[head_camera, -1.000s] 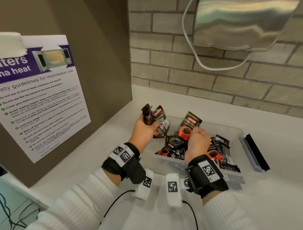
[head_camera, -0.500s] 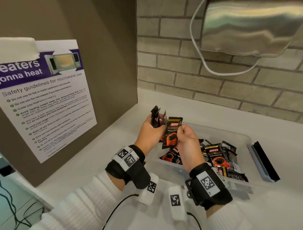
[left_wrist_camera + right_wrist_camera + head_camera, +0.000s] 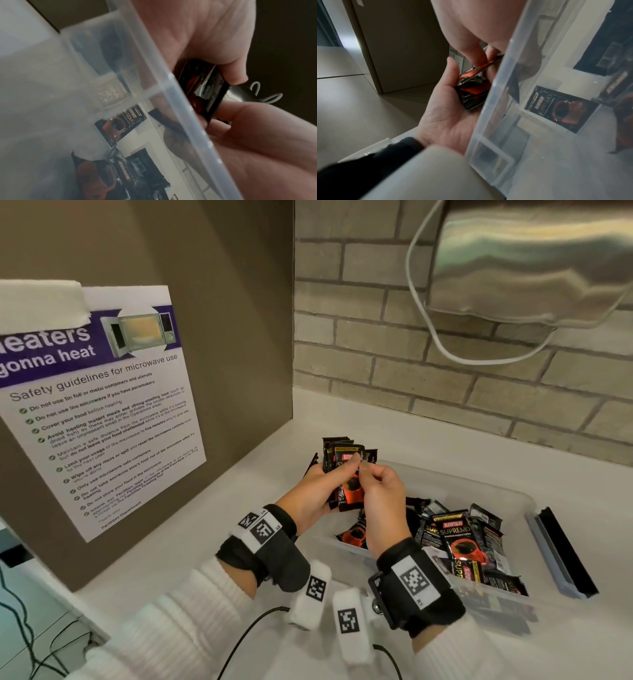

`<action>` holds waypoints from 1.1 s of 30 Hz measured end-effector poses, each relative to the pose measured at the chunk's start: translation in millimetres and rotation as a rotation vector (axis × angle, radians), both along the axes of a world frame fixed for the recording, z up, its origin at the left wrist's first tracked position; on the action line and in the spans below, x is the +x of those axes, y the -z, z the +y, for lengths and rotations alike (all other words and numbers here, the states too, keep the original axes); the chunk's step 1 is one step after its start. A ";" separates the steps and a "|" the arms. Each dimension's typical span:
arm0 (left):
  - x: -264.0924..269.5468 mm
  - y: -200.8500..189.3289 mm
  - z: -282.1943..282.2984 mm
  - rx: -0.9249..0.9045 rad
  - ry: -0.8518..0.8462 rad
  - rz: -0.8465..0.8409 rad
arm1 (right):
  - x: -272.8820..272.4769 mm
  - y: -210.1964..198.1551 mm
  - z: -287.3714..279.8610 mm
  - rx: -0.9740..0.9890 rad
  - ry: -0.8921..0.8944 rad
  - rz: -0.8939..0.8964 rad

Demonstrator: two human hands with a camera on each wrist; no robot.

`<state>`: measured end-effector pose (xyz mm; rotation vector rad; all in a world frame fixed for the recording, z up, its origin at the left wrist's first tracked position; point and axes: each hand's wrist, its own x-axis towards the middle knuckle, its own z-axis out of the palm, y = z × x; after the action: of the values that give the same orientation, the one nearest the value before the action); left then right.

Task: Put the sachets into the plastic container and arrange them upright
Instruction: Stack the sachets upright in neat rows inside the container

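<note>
Left hand (image 3: 313, 491) is raised over the near left corner of the clear plastic container (image 3: 513, 501), palm turned inward, fingers and thumb curled around a stack of coffee sachets (image 3: 337, 455). The stack stands roughly upright in the hand, top edges fanned slightly above the fingers. The right wrist view shows the same stack lying in the cupped left palm (image 3: 447, 119), just outside the container wall (image 3: 498, 94).

Right hand (image 3: 380, 494) is drawn close against the left, fingers bent. Its thumb and forefinger pinch the front sachet (image 3: 351, 487) of the stack near its upper edge; the remaining fingers are curled below. That sachet, black with a red cup printed on it, sits flush against the others in the left hand. In the left wrist view the sachet edges (image 3: 205, 92) are pressed between fingers of both hands, beside the container rim (image 3: 171, 86).

Loose sachets (image 3: 459, 542) lie flat and overlapping on the container floor, mostly at the right half; none of them stands upright. One reads "KOPIKO SUPREMO".

The container rests on a white countertop (image 3: 394, 433). A grey and black lid (image 3: 561, 556) lies just beside its right end. A microwave safety notice (image 3: 102, 405) hangs on the brown panel at left.
</note>
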<state>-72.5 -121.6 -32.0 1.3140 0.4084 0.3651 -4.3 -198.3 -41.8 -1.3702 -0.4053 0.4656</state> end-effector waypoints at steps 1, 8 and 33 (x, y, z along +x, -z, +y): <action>0.2 -0.5 -0.4 0.014 0.024 -0.001 | -0.5 -0.5 1.7 0.000 0.003 0.005; 2.0 1.1 -2.9 0.076 0.092 0.014 | -8.8 -2.6 7.9 0.001 0.034 -0.007; -1.0 -2.4 14.7 -0.478 0.109 -0.144 | 3.4 -19.7 -31.2 0.330 0.095 -0.072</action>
<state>-73.5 -106.9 -29.6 0.8334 0.2785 0.2481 -0.8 -229.5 -22.0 -1.0826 -0.4519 0.2581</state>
